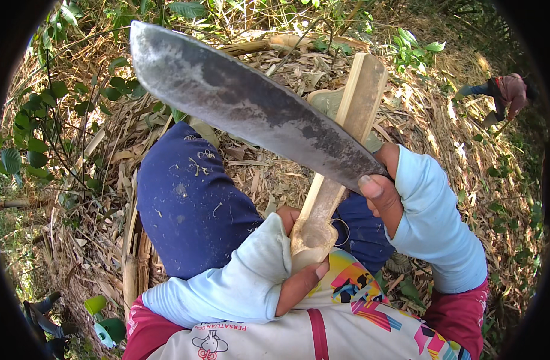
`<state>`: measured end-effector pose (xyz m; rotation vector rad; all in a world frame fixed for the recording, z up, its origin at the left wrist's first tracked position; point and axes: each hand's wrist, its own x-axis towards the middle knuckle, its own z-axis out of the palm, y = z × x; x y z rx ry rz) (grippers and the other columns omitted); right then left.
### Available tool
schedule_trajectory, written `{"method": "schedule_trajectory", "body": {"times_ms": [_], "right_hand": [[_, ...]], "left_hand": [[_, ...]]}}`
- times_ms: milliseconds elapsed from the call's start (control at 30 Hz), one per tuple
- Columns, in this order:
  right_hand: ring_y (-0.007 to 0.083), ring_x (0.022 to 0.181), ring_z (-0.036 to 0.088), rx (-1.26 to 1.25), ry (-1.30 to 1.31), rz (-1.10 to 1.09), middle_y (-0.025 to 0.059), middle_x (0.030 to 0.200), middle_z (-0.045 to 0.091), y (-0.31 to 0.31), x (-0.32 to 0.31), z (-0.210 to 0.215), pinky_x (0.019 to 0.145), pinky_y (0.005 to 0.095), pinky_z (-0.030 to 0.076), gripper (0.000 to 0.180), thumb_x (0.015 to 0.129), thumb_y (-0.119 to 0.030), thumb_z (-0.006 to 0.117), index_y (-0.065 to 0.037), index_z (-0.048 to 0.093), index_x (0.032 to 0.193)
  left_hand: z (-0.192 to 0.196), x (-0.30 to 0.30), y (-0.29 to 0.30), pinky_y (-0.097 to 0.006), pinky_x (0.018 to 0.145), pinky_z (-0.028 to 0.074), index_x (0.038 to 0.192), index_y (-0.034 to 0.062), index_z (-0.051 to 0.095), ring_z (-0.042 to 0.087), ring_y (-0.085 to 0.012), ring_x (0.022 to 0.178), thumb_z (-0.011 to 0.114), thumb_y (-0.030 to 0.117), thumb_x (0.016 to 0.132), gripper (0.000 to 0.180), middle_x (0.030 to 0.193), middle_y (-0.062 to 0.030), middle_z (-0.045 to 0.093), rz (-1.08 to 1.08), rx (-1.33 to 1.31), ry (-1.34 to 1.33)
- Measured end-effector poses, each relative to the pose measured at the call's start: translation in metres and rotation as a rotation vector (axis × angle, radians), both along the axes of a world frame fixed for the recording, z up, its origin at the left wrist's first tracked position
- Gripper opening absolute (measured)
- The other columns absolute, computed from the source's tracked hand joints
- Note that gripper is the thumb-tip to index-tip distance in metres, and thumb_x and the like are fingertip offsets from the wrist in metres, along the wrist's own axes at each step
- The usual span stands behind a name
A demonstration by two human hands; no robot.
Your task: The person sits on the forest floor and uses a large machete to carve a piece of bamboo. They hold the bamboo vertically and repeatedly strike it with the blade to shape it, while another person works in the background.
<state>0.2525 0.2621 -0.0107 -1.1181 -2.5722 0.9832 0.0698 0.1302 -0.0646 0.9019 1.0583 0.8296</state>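
Clamping its fingers around 1 carved wooden piece [319, 207] at lower center, the left hand [281, 255] sits below a machete [257, 108], clenched at center right by the right hand [388, 195], whose slipping grip could gash fingers or the blue-clad knee [188, 192] at left.

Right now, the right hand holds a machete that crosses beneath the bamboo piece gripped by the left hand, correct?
Not beneath: in the head view, the machete held by the right hand crosses over the bamboo piece that the left hand grips.
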Motion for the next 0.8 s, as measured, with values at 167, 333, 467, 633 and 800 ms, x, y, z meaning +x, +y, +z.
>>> {"method": "schedule_trajectory", "body": {"times_ms": [167, 333, 467, 633, 800], "right_hand": [[0.0300, 0.050, 0.046, 0.133, -0.022, 0.140, 0.0131, 0.059, 0.041, -0.007, 0.002, -0.009, 0.047, 0.0377, 0.037, 0.026, 0.091, -0.020, 0.065, -0.004, 0.049, 0.078], [0.0302, 0.051, 0.049, 0.007, 0.002, 0.020, 0.0131, 0.060, 0.044, -0.007, 0.000, -0.003, 0.048, 0.0381, 0.038, 0.026, 0.090, -0.019, 0.066, -0.004, 0.049, 0.076], [0.0302, 0.052, 0.048, 0.101, -0.030, 0.153, 0.0136, 0.061, 0.044, -0.008, 0.002, -0.007, 0.048, 0.0381, 0.038, 0.026, 0.090, -0.020, 0.066, -0.004, 0.050, 0.077], [0.0310, 0.051, 0.049, 0.065, -0.008, 0.125, 0.0132, 0.062, 0.045, -0.006, 0.003, -0.008, 0.047, 0.0382, 0.038, 0.024, 0.089, -0.019, 0.066, -0.004, 0.051, 0.077], [0.0308, 0.052, 0.049, 0.060, 0.030, 0.158, 0.0132, 0.061, 0.044, -0.006, 0.003, -0.009, 0.048, 0.0384, 0.038, 0.026, 0.089, -0.021, 0.066, -0.004, 0.050, 0.077]], "left_hand": [[-0.002, 0.002, 0.002, -0.025, 0.063, 0.049, 0.123, 0.0047, 0.033, 0.058, -0.0097, 0.076, 0.057, 0.000, 0.088, 0.042, 0.090, -0.0047, 0.058, 0.013, -0.056, -0.062], [0.000, -0.001, 0.003, -0.024, 0.062, 0.048, 0.126, 0.0041, 0.032, 0.057, -0.0093, 0.075, 0.057, 0.000, 0.088, 0.045, 0.089, -0.0048, 0.057, -0.014, -0.039, -0.057], [-0.004, 0.002, 0.003, -0.024, 0.061, 0.049, 0.125, 0.0039, 0.031, 0.058, -0.0096, 0.074, 0.057, 0.000, 0.088, 0.045, 0.088, -0.0051, 0.057, 0.023, -0.047, -0.139], [-0.002, 0.001, 0.002, -0.026, 0.061, 0.050, 0.129, 0.0036, 0.029, 0.058, -0.0106, 0.074, 0.057, -0.001, 0.088, 0.050, 0.087, -0.0052, 0.057, 0.009, -0.079, -0.084], [-0.004, 0.004, 0.003, -0.026, 0.061, 0.050, 0.130, 0.0032, 0.029, 0.058, -0.0110, 0.073, 0.058, -0.001, 0.087, 0.051, 0.086, -0.0053, 0.058, 0.051, -0.093, -0.105]]}}
